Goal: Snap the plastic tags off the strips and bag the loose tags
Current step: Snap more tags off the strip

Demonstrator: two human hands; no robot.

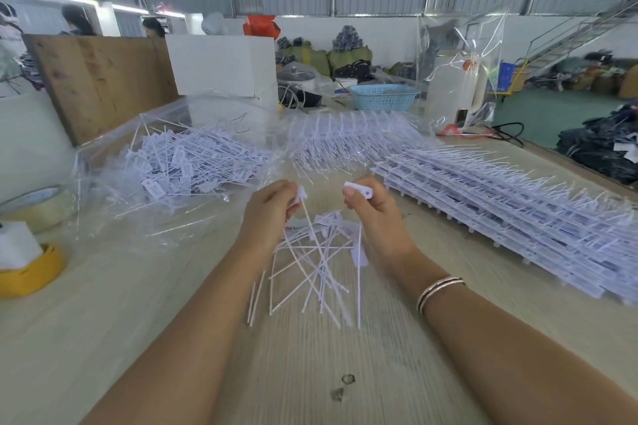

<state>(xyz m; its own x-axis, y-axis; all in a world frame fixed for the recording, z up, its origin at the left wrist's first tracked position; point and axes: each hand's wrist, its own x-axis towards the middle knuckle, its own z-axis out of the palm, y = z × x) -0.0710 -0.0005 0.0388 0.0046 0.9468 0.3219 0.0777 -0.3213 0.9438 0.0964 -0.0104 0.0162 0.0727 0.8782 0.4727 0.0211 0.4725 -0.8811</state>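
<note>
My left hand (271, 209) pinches a white plastic tag by its head, its thin tail hanging down toward the table. My right hand (374, 209) pinches another white tag (359, 190) with a small hole, held a short gap to the right of the left hand. Below and between both hands, several loose tags (317, 272) lie crossed on the wooden table (310, 373). An open clear plastic bag (114, 190) at the left holds a heap of loose tags (186, 166). Stacked tag strips (511, 217) lie at the right.
More tag strips in clear plastic (348, 141) sit behind the hands. A roll of tape (38, 207) and a yellow tape roll (31, 272) lie at the left edge. A white box (221, 65), a blue basket (383, 97) and a wooden board (103, 79) stand behind.
</note>
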